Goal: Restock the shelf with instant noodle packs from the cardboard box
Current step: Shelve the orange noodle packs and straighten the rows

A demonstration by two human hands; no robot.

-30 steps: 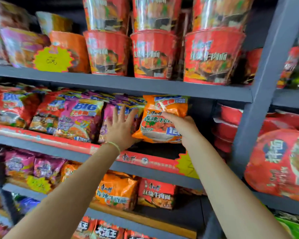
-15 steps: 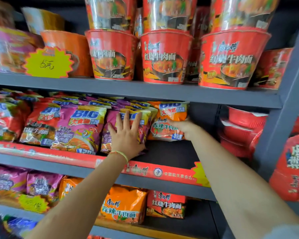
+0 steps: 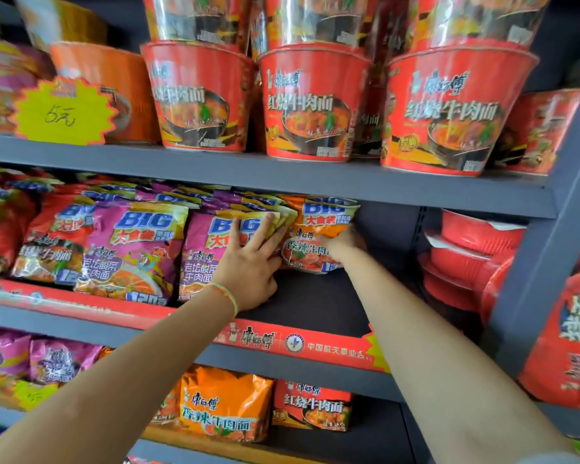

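An orange noodle pack [image 3: 318,226] stands upright deep on the middle shelf [image 3: 315,303], at the right end of the row. My right hand [image 3: 344,244] grips its right side. With straight fingers my left hand [image 3: 250,266] presses flat against the front purple noodle pack [image 3: 205,249] next to the orange one. More purple packs [image 3: 138,249] and red packs [image 3: 47,239] fill the row to the left. The cardboard box is out of view.
Red noodle bowls [image 3: 315,102] line the shelf above, with a yellow price tag [image 3: 62,110] at the left. Stacked red bowls [image 3: 472,249] sit right of a grey upright post [image 3: 546,249]. Orange and red packs [image 3: 228,403] lie on the lower shelf. Dark bare shelf lies right of the orange pack.
My right hand has pushed the orange pack back and upright into the shelf beside the purple row. My left hand stays on the purple pack. The camera has come closer.
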